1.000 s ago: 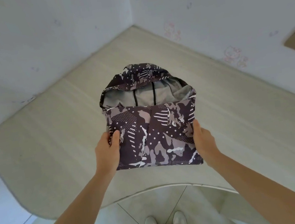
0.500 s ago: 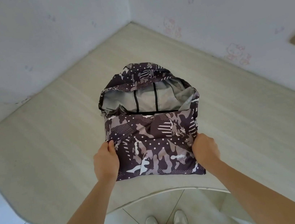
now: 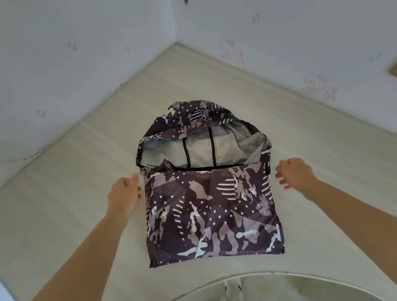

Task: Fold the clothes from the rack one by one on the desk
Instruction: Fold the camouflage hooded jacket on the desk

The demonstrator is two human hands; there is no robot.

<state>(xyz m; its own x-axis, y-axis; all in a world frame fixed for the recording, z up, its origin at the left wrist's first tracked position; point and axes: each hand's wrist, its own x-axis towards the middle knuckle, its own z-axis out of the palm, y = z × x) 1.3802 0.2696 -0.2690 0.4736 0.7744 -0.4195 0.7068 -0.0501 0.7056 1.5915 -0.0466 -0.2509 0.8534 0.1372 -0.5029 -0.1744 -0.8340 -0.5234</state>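
Two hands (image 3: 207, 187) beside folded jacket (image 3: 211, 212)

A single head view looks steeply down from above the pale wood-grain corner desk (image 3: 79, 218), facing the corner where two white walls meet at upper centre. Near, wide-angle: both forearms enter from the lower corners, and the desk's curved front edge, apparently lens-bent, crosses the bottom.

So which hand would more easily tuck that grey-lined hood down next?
Probably the left hand: its thumb sits right by the hood's corner on the folded dark camouflage-print hooded jacket, while the right hand hangs slightly clear of the jacket's edge.
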